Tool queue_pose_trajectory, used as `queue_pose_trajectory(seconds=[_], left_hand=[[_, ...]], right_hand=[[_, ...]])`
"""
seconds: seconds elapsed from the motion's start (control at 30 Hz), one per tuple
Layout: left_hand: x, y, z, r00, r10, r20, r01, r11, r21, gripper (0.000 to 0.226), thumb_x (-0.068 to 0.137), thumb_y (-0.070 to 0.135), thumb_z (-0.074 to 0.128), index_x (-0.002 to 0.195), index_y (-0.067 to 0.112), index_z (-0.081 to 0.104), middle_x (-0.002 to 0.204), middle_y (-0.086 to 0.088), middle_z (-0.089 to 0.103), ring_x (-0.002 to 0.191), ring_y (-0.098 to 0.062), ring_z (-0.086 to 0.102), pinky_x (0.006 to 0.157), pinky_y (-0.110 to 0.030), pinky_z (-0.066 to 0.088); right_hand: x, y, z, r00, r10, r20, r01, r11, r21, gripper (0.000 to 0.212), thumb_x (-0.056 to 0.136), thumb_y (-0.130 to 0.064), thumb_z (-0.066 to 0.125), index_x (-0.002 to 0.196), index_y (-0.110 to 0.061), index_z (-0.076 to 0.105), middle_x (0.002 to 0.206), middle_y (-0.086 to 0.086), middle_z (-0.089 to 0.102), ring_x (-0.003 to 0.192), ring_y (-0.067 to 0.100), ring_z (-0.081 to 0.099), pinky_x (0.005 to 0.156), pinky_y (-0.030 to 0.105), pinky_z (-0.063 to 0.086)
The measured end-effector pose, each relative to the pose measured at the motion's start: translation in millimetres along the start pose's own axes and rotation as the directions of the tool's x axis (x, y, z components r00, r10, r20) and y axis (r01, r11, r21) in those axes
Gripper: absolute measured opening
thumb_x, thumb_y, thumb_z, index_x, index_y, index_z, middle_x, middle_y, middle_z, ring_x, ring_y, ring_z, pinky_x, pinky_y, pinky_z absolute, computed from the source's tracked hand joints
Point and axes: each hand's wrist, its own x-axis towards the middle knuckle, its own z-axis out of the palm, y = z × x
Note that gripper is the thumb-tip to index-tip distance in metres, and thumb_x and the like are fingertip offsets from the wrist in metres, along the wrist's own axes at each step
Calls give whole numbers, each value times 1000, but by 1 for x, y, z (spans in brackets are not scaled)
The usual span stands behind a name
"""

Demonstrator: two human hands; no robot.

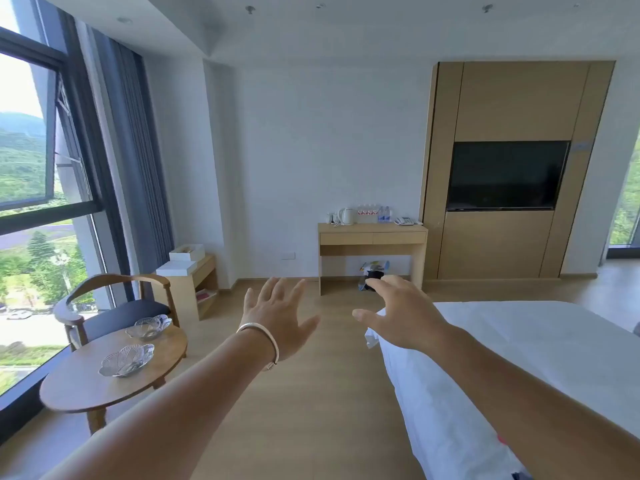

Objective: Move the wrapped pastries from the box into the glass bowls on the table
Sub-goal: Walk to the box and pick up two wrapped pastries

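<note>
While both arms reach forward over the wood floor point(311, 393), neither hand holds anything. Far left: big window point(31, 168) with dark curtains point(131, 150) beside it. Below it, a wooden armchair point(114, 306) with a dark seat, just behind a round wooden table point(86, 379). Two empty glass bowls on that table, apart from each other: near glass bowl point(126, 355) toward the front, far glass bowl point(149, 326) at the back edge by the chair. Behind the chair, a low wooden side cabinet point(194, 285) against the wall carries two white boxes: an open white box point(187, 252) at the back, contents too small to tell, and a flat white box point(176, 267) in front of it. Left hand point(277, 317), silver bangle point(261, 336) on the wrist, fingers spread wide, palm away, in mid-air. Right hand point(398, 313) also spread and relaxed, above the corner of the white bed point(519, 358). Beyond the hands, a wooden desk point(372, 237) with a white kettle point(346, 216), water bottles point(375, 213) and a phone point(404, 221). Right: wood wall panel with a dark TV point(507, 174).
</note>
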Motion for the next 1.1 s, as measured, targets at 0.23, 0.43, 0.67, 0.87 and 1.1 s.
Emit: queue_pose_trajectory(seconds=[0.23, 0.43, 0.67, 0.87, 1.1], left_hand=[[78, -32, 22, 1000, 24, -13, -23, 999, 23, 75, 88, 69, 24, 150, 34, 1, 160, -3, 4, 146, -20, -7, 116, -50, -4], [164, -82, 30, 997, 64, -50, -63, 998, 13, 75, 88, 69, 23, 150, 34, 1, 160, -2, 2, 146, -19, -8, 116, -51, -3], [243, -140, 37, 995, 83, -62, -82, 996, 23, 75, 88, 69, 22, 150, 34, -1, 161, -2, 1, 146, -19, -9, 116, -51, -2], [288, -178, 50, 996, 66, -66, -65, 998, 20, 75, 88, 69, 21, 150, 34, -3, 161, -2, 1, 146, -19, -8, 117, -51, -2], [346, -199, 73, 998, 35, -58, -34, 999, 24, 75, 88, 69, 21, 150, 34, -4, 161, -2, 0, 146, -19, -9, 117, -51, -2]], right_hand=[[79, -1, 28, 1000, 20, 3, -20, 999, -26, 74, 89, -66, 46, 150, -29, 29, 154, -2, 31, 142, 16, 25, 114, 45, 26], [169, -21, 51, 999, 37, -12, -37, 998, -47, 71, 89, -63, 48, 148, -27, 33, 147, -2, 38, 136, 16, 32, 110, 44, 31], [254, -41, 82, 998, 54, -24, -55, 997, -46, 70, 88, -63, 49, 147, -26, 35, 144, -2, 41, 136, 14, 31, 109, 43, 32], [313, -45, 103, 999, 48, -17, -49, 997, -52, 73, 88, -65, 47, 148, -26, 33, 150, -1, 36, 139, 15, 28, 111, 45, 29], [383, -37, 129, 1000, 15, -26, -16, 998, -56, 73, 88, -65, 48, 149, -28, 31, 155, -1, 29, 143, 17, 23, 114, 46, 23]])
